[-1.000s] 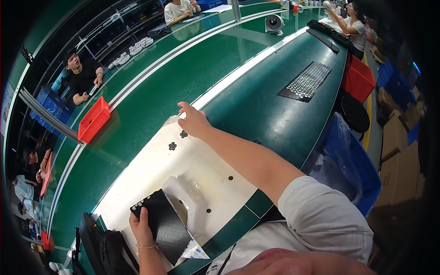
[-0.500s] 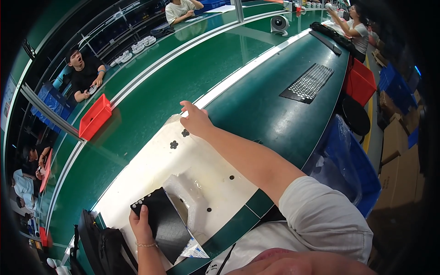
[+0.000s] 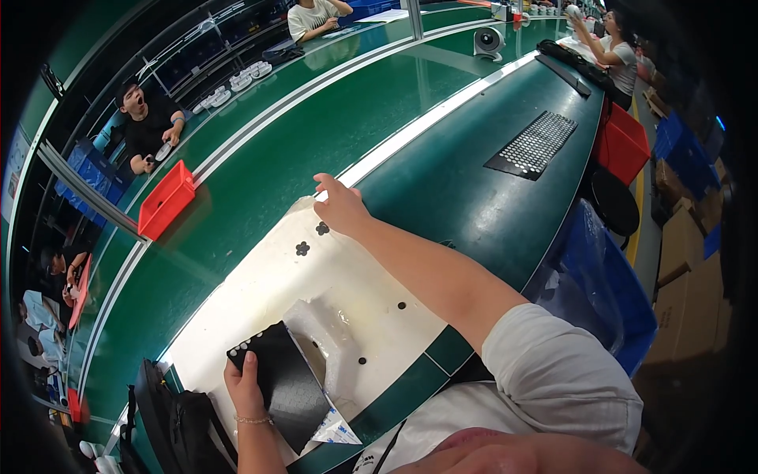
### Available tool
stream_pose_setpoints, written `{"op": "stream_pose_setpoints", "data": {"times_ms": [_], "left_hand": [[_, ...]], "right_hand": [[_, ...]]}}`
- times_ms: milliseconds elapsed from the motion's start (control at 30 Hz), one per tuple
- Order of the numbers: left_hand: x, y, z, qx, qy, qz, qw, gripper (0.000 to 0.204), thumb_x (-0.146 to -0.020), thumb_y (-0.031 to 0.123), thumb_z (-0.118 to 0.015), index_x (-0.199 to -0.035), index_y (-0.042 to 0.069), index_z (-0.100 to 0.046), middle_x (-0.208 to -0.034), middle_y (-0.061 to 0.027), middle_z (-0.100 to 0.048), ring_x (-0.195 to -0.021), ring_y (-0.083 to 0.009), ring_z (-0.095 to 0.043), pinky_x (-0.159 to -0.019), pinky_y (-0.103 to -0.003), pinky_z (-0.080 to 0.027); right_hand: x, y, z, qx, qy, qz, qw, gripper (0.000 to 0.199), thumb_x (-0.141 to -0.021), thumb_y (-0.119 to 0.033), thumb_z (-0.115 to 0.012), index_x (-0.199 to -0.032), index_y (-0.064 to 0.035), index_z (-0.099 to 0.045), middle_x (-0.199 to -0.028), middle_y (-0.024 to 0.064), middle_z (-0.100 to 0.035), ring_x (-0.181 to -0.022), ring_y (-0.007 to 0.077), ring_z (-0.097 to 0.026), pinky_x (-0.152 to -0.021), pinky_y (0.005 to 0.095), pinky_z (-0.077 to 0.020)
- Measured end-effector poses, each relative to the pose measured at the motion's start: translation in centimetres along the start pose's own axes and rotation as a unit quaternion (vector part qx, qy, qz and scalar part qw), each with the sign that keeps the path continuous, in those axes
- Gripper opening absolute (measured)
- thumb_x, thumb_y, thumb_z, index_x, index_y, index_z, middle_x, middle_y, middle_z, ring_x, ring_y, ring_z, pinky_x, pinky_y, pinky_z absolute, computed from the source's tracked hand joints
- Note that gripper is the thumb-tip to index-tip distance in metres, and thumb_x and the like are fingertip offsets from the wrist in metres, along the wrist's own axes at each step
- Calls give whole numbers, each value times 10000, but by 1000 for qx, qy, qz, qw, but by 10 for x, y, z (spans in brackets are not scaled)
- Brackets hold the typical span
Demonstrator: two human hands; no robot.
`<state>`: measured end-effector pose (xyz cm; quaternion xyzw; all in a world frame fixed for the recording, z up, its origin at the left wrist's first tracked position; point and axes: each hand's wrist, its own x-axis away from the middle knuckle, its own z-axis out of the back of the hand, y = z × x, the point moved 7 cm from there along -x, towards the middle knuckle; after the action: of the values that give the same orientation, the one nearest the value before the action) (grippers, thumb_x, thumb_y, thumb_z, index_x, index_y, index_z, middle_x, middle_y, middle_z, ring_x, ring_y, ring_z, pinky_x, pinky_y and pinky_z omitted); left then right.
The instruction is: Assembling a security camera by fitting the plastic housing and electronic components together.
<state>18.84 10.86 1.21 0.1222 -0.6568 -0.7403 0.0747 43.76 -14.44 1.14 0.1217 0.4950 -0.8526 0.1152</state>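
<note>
- The black perforated panel (image 3: 286, 385) lies at the near left of the white work mat (image 3: 237, 308), partly inside a clear plastic bag (image 3: 332, 355); a row of pale dots shows along its upper edge.
- The left hand (image 3: 243, 385) grips the panel's left edge, thumb on top and fingers underneath, with a thin bracelet at the wrist.
- The right hand (image 3: 341, 207) is stretched out to the far end of the mat, fingers curled down at its edge; whether they pinch anything cannot be told.
- Just beside that hand, two small black flower-shaped parts (image 3: 312, 238) rest on the mat, and a few tiny black dots are scattered nearer the person.
- A black bag (image 3: 170, 419) sits left of the panel, off the mat.
- Beyond the mat runs a green conveyor (image 3: 316, 134), with a red bin (image 3: 164, 199) at its left.
- To the right, a second black perforated sheet (image 3: 532, 144) lies on the dark green bench.
- Other people sit along the far side of the line.
</note>
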Motion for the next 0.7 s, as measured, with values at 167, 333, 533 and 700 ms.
{"op": "stream_pose_setpoints", "data": {"times_ms": [167,333,533,700], "left_hand": [[0,1,0,0,-5,-1,1000,141,-841,140,-551,-901,13,-562,-835,32,-547,-726,-46,-458,-668,-196,-372],[0,1,-1,6,3,4,1000,130,-840,129,-551,-903,16,-560,-831,34,-546,-716,-38,-456,-653,-185,-370],[1,3,-2,1,4,-2,1000,140,-844,133,-544,-907,10,-563,-837,27,-552,-727,-45,-460,-668,-194,-373],[1,1,0,-9,-1,2,1000,152,-844,142,-544,-908,7,-566,-843,24,-552,-739,-47,-459,-679,-196,-370]], "right_hand": [[-1,0,0,-5,-4,0,1000,458,-762,-137,-530,-1192,-104,-374,-1043,39,-523,-762,141,-583,-901,371,-306],[-1,1,-1,-1,5,7,1000,455,-762,-137,-530,-1189,-106,-377,-1037,37,-523,-760,141,-581,-895,372,-313],[1,-2,-1,6,-2,7,1000,459,-758,-136,-529,-1191,-106,-379,-1040,34,-523,-762,141,-581,-897,370,-309],[1,-2,-1,2,1,5,1000,456,-757,-131,-524,-1189,-110,-381,-1040,34,-523,-763,141,-582,-897,371,-307]]}}
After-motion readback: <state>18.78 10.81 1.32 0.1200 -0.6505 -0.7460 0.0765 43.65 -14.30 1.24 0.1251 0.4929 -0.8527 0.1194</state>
